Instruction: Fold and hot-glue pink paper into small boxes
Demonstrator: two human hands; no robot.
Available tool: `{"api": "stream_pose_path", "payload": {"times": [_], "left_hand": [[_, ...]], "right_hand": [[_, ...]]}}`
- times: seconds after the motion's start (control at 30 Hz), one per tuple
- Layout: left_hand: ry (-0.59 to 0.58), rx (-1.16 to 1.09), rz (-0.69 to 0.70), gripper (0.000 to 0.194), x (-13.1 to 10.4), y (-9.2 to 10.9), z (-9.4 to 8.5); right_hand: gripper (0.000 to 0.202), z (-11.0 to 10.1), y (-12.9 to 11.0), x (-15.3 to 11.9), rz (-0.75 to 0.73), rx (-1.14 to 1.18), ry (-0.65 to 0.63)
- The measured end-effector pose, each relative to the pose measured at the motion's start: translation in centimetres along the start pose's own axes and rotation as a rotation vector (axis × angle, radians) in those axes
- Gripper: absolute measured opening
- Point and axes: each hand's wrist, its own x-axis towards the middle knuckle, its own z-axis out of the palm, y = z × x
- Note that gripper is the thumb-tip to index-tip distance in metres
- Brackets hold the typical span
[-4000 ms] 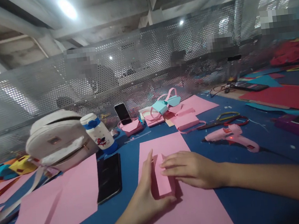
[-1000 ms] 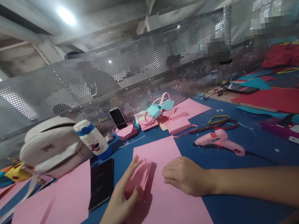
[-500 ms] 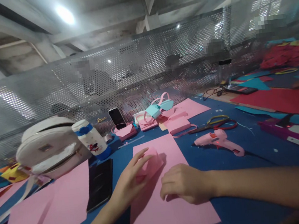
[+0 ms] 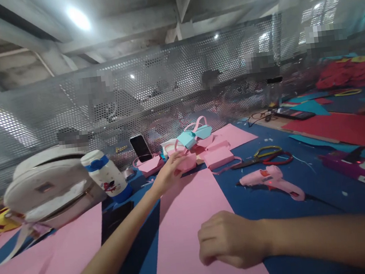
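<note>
My left hand (image 4: 170, 172) reaches over the far end of a long pink sheet (image 4: 191, 215), its fingers closed on a folded pink paper piece (image 4: 188, 162). This piece is beside small pink paper bags; whether it rests on the table I cannot tell. My right hand (image 4: 230, 239) lies on the near part of the sheet, loosely curled, with nothing visible in it. A pink paper bag with a strap (image 4: 218, 157) and a light blue paper bag (image 4: 186, 139) are just beyond. To the right lies a pink glue gun (image 4: 271, 182), its nozzle pointing left.
Scissors (image 4: 267, 157) lie behind the glue gun. A purple device (image 4: 357, 167) and red sheets (image 4: 342, 127) are at right. On the left stand a bottle (image 4: 108, 176) and a pale backpack (image 4: 51, 182), with a dark phone-like slab (image 4: 117, 217) nearby. A perforated metal screen (image 4: 150, 88) borders the back.
My left hand has moved away from me with the pink paper piece, from the middle of the sheet to the small bags. My right hand stays curled on the sheet. The view has shifted slightly.
</note>
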Motion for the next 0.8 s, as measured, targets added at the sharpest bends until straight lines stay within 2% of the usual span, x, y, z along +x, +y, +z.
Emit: {"api": "stream_pose_path", "payload": {"times": [0.1,0.2,0.3,0.4,0.5,0.63,0.7,0.8], "left_hand": [[0.006,0.084,0.014,0.051,-0.1,-1.5,0.8],[0.033,0.164,0.027,0.047,-0.6,-2.0,1.2],[0.048,0.219,0.051,0.046,-1.2,-1.7,0.9],[0.049,0.254,0.078,0.051,-2.3,-0.6,-0.2],[0.045,0.284,0.089,0.046,-4.6,1.1,-1.9],[0.061,0.330,0.034,0.030,-9.3,2.2,-5.1],[0.090,0.372,-0.052,0.027,-12.1,1.6,-7.4],[0.143,0.448,-0.250,0.023,-16.8,-0.7,-11.6]], "right_hand": [[0.017,0.0,0.1,0.0,0.003,0.005,-0.019],[0.017,-0.1,0.1,0.1,0.007,0.002,-0.048],[0.016,-0.1,0.1,0.2,0.016,0.002,-0.064],[0.018,0.0,0.0,0.2,0.021,0.014,-0.071],[0.019,0.0,-0.1,0.3,0.019,0.031,-0.064],[0.019,0.0,-0.3,0.4,0.044,0.063,-0.040],[0.020,0.0,-0.5,0.4,0.053,0.079,-0.030],[0.021,0.0,-0.7,0.5,0.053,0.092,-0.015]]}}
